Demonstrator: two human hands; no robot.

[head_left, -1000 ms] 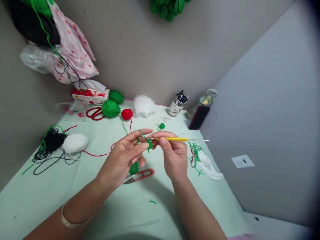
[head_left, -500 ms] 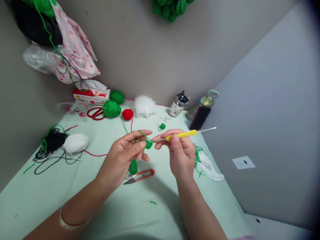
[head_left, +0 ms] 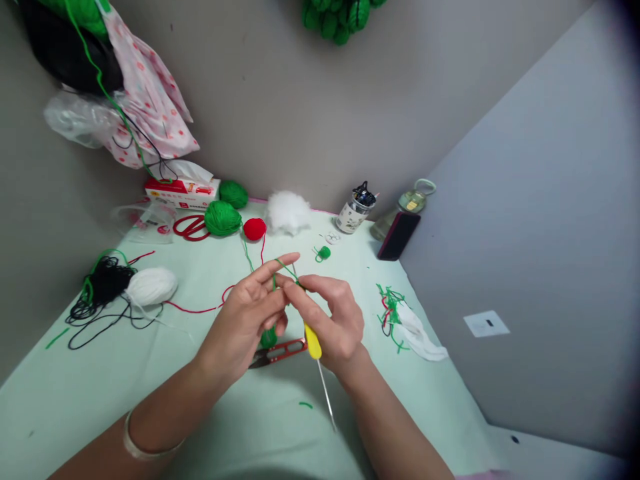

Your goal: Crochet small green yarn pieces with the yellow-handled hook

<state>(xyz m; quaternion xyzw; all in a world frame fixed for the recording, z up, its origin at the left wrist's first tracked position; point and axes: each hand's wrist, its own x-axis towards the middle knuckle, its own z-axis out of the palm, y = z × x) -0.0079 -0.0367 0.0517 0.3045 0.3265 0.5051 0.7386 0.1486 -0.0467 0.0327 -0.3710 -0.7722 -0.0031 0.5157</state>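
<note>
My right hand (head_left: 333, 317) is closed round a yellow-handled crochet hook (head_left: 313, 341). One metal end of the hook points up between my hands, and the other slants down toward the table. A strand of green yarn (head_left: 286, 267) runs over the raised index finger of my left hand (head_left: 250, 310). My left thumb and fingers pinch the small green crochet piece, which my fingertips now mostly hide. Below my hands lie a green yarn bundle (head_left: 269, 337) and orange-handled thread snips (head_left: 287, 351), both partly covered.
Green yarn balls (head_left: 223, 218), a red ball (head_left: 255, 229), white stuffing (head_left: 289, 213) and red scissors (head_left: 191, 227) line the back. At left are white yarn (head_left: 153, 285) and black yarn (head_left: 107, 280). A phone (head_left: 399, 235), jar (head_left: 355, 212) and yarn scraps (head_left: 393, 303) are at right.
My right hand has moved left against my left fingertips. The crochet hook has swung from nearly level to steep, its free end now pointing down, and the green crochet piece has become hidden.
</note>
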